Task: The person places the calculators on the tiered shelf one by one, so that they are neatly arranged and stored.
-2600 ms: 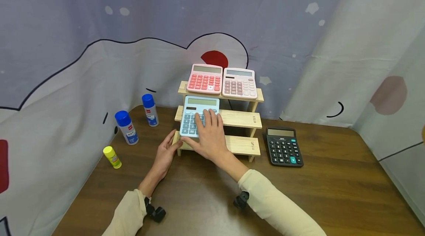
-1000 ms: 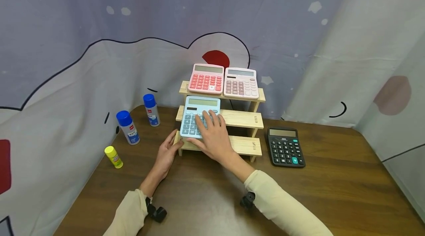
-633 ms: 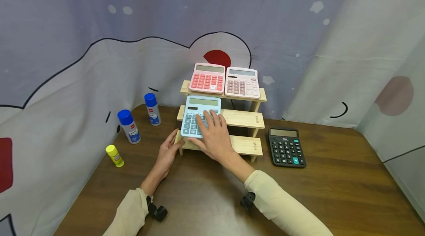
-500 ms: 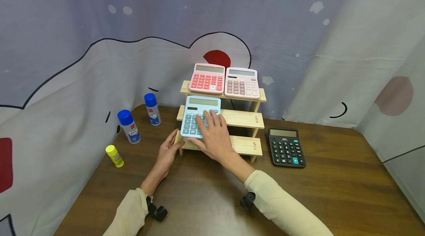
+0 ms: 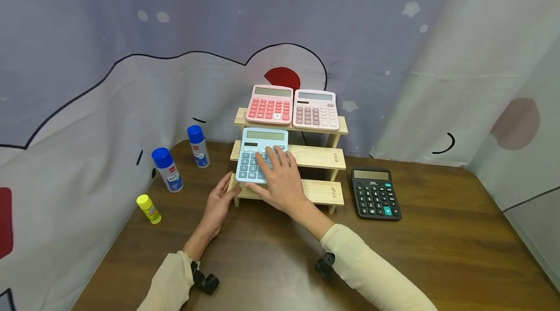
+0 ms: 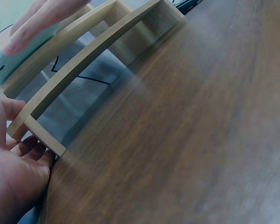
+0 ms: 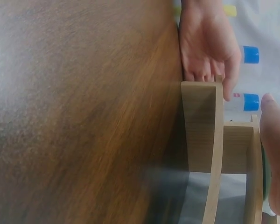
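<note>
A light blue calculator [image 5: 248,155] leans on the left of the middle step of a three-tier wooden rack [image 5: 317,155]. My right hand [image 5: 284,182] lies over its keys with the fingers extended, the thumb near its lower edge. My left hand [image 5: 217,206] grips the left end of the lowest step. In the left wrist view the left hand [image 6: 14,172] has its thumb above the board and its fingers below. A pink calculator [image 5: 270,104] and a pale pink one, the white-pink calculator [image 5: 316,109], sit side by side on the top step.
Right of the rack a black calculator [image 5: 376,193] lies on the brown table [image 5: 437,248]. To the left stand two blue-capped bottles, a front bottle [image 5: 167,170] and a rear bottle [image 5: 199,146], and a yellow glue stick [image 5: 149,209]. A patterned curtain [image 5: 153,92] hangs behind.
Since the oldest frame my right thumb has shifted slightly right along the blue calculator's lower edge. My left hand keeps its grip on the rack. The view shifts a little.
</note>
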Demonstrator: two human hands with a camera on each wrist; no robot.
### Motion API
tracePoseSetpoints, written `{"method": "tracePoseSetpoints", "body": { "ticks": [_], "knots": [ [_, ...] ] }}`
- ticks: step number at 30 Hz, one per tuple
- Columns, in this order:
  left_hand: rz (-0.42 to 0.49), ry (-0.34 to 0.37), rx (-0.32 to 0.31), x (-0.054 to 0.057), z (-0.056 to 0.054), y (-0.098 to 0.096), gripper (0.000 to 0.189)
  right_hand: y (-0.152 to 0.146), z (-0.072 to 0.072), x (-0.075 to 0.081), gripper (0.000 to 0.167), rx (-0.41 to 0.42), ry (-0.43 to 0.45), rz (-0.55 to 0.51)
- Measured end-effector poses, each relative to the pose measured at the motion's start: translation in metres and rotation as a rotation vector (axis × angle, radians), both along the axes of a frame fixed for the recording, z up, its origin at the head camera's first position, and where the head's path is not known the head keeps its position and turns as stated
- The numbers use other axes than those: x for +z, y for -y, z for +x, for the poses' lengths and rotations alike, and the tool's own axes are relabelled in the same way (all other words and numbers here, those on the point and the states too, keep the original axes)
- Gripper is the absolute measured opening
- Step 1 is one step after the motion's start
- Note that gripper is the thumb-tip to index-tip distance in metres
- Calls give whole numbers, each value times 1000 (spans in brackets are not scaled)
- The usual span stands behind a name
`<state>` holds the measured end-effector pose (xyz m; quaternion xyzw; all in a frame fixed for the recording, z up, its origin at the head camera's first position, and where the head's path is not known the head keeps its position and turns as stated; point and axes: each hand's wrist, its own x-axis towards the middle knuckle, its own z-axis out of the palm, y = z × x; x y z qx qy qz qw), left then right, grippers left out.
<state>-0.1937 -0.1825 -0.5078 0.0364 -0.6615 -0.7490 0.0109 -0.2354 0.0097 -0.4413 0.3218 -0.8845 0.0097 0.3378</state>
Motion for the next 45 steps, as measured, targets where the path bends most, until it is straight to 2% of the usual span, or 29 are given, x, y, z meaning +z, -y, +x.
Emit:
{"method": "tracePoseSetpoints", "body": {
  "ticks": [10, 24, 31, 38, 45],
  "knots": [
    [8, 13, 6, -2, -1, 0, 70, 0, 2, 1, 83, -35, 49, 26],
    [14, 5, 2, 0, 0, 0, 70, 0, 1, 2, 83, -5, 20, -22],
    [7, -12, 2, -2, 0, 0, 72, -2, 4, 3, 81, 16, 102, -57],
    [18, 1, 2, -2, -1, -1, 72, -15, 9, 4, 74, 57, 229, -159],
    [19, 8, 12, -1, -1, -1, 70, -34, 11, 6, 72, 73, 253, -232]
  ]
}}
